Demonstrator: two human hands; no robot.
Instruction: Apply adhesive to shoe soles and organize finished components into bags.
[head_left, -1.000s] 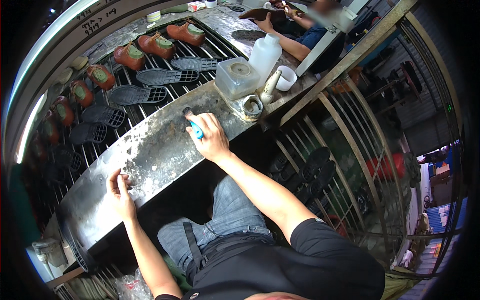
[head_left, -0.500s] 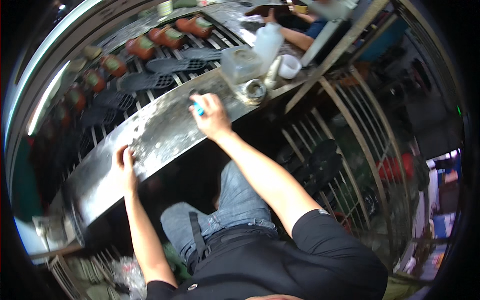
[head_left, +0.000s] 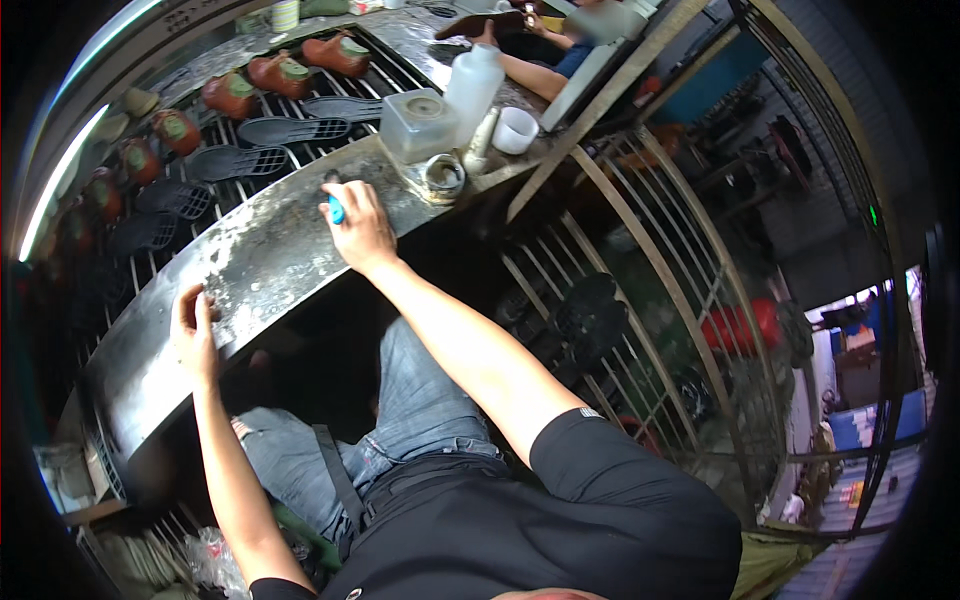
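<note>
My right hand [head_left: 362, 232] is closed around a small blue-handled tool [head_left: 337, 209] with a dark end, whose exact kind I cannot make out. It is over the stained metal ledge [head_left: 265, 235], close to the rack. My left hand [head_left: 194, 338] is over the ledge's brightly lit part, thumb and fingers apart, with nothing visible in it. Beyond the ledge, dark shoe soles [head_left: 292, 131] lie on a rack of metal bars. Behind them stands a row of reddish-brown shoe uppers [head_left: 278, 76] with pale green tops.
At the ledge's right end are a square translucent container [head_left: 417, 126], a white plastic bottle [head_left: 474, 88], a white cup [head_left: 515, 131] and a glue-stained round pot [head_left: 441, 176]. A barred metal rack [head_left: 640, 300] stands to my right. Another person's arm [head_left: 532, 76] shows at the far side.
The whole view has swung, shifting the scene to the left in the picture. Both hands keep nearly the same places over the ledge, and the blue-handled tool stays in my right hand.
</note>
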